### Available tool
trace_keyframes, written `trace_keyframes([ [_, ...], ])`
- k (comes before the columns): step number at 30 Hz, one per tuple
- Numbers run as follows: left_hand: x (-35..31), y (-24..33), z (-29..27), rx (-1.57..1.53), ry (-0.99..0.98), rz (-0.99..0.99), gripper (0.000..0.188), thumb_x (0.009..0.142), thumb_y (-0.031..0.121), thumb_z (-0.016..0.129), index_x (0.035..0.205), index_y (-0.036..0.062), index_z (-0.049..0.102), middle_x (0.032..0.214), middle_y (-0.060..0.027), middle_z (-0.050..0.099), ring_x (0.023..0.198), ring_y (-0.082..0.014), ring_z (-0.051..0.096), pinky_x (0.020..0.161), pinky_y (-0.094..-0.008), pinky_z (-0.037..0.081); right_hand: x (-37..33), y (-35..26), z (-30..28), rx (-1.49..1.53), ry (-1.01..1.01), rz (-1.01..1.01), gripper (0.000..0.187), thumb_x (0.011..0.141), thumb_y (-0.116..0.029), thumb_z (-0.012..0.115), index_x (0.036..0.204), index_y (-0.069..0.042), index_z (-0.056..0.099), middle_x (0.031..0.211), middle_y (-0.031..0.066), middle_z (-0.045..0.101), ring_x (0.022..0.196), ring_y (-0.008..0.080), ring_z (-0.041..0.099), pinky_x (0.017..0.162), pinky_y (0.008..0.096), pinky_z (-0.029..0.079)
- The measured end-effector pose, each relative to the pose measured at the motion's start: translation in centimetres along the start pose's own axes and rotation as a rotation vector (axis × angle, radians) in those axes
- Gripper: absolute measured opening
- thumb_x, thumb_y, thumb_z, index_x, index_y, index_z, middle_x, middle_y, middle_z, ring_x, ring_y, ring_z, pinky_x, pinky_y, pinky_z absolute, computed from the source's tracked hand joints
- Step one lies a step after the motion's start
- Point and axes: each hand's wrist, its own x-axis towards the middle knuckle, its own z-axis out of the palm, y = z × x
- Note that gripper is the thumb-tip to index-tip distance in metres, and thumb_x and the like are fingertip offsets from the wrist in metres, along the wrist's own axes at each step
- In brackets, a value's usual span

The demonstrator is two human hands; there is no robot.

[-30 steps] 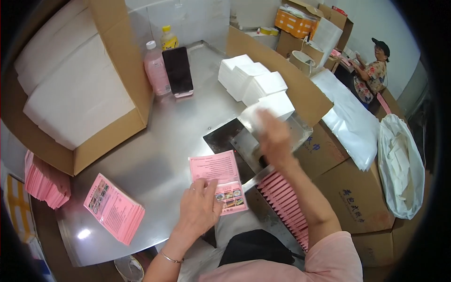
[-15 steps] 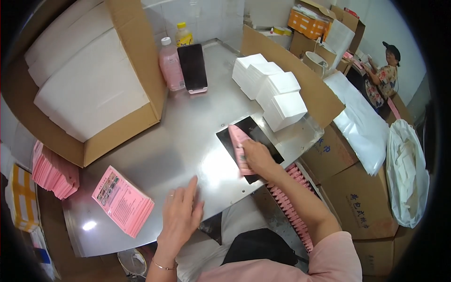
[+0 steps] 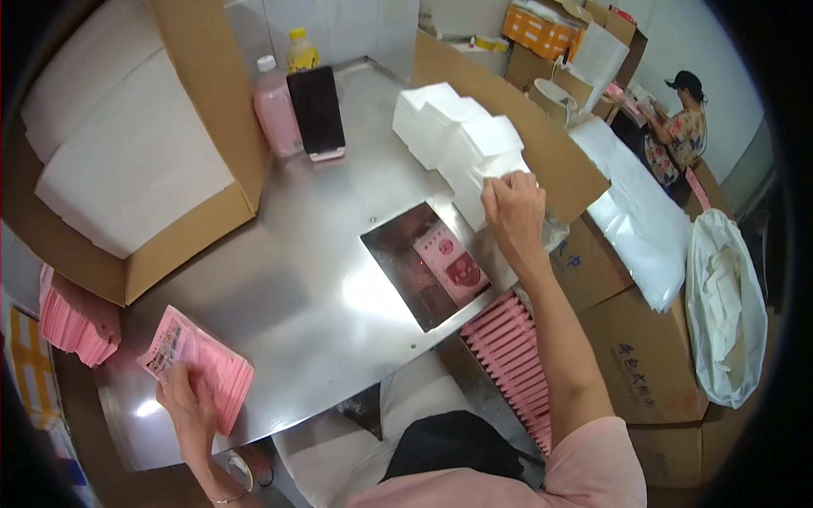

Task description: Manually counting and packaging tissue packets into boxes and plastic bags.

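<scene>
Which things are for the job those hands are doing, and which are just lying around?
Seem part of the job:
stack of pink printed sheets, under the left hand
stacked white tissues, at the right hand
pink packet in the opening in the steel table
row of pink packets below

Probably just lying about:
pink bottle
yellow-capped bottle
black phone

Right hand at white tissue stack: fingertips are largely hidden, hold on any sheet unconfirmed. Left hand covers part of the pink packet pile; the phone hides the lower portion of the yellow-capped bottle. The picture's edge cuts off the open carton, and what the distant co-worker handles is too small to tell.
</scene>
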Motion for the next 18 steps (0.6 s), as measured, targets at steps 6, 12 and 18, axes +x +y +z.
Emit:
trace_keyframes([
  [6,2.6,10.4,2.6,-0.489,0.011,0.267,0.037,0.089,0.005,0.058,0.126,0.0008,0.053,0.113,-0.019,0.055,0.104,-0.0366,0.053,0.094,-0.046,0.042,0.6,0.7,-0.2,0.142,-0.03,0.043,0.017,0.087,-0.017,0.066,0.093,-0.003,0.073,0.09,0.0127,0.061,0.092,0.0296,0.058,0.079,0.0428,0.045],
  [12,2.0,15.5,6.4,-0.195,0.013,0.347,0.019,0.089,0.008,0.062,0.107,0.0043,0.059,0.106,-0.016,0.052,0.098,-0.035,0.047,0.09,-0.0468,0.037,0.9,0.6,-2.0,0.141,-0.143,-0.054,0.019,0.086,-0.012,0.064,0.098,0.002,0.069,0.093,0.0176,0.061,0.092,0.0336,0.058,0.083,0.0437,0.049],
  [18,2.2,15.0,6.7,-0.246,-0.018,0.408,0.011,0.088,0.007,0.062,0.098,0.0047,0.057,0.101,-0.0161,0.051,0.094,-0.0333,0.046,0.081,-0.0452,0.037,1.8,1.0,-1.7,0.134,-0.33,-0.087,0.018,0.086,-0.01,0.062,0.086,0.008,0.064,0.096,0.023,0.059,0.096,0.0373,0.057,0.085,0.0452,0.051],
])
